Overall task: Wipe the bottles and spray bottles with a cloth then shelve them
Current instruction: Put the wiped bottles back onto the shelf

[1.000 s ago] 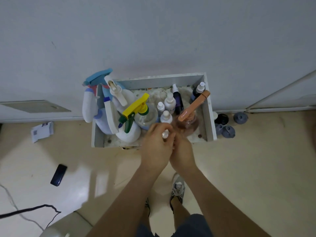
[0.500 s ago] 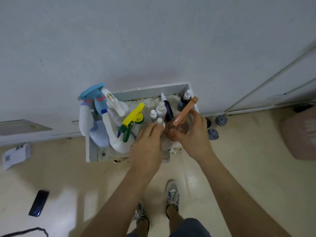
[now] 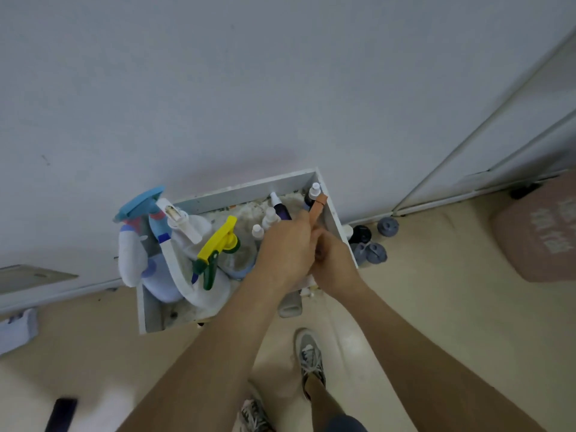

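Both hands are down in the white box on the floor by the wall, pressed close together over the bottle with the orange trigger. The left hand is curled over the top of it and the right hand is closed right beside, touching the left, and both seem to be holding that bottle, but its round body is hidden under them so I cannot tell just how. No cloth shows anywhere (maybe it is tucked in a hand). The box is packed tight, so things could go wrong fast: lifting the orange one could bump the small white-capped bottles and the dark purple bottle just beside it and tip them like pins. The long orange trigger sticks up by the box wall and might catch on it. The bottles look like smooth, hard plastic, so a slippery one could slide out and drop. The yellow and green spray bottle has a see-through round body, the white spray bottle is fat and rounded, and the blue-topped one leans over the left edge. The box bottom looks dirty and crumbly, and some grey and black caps sit on the floor outside
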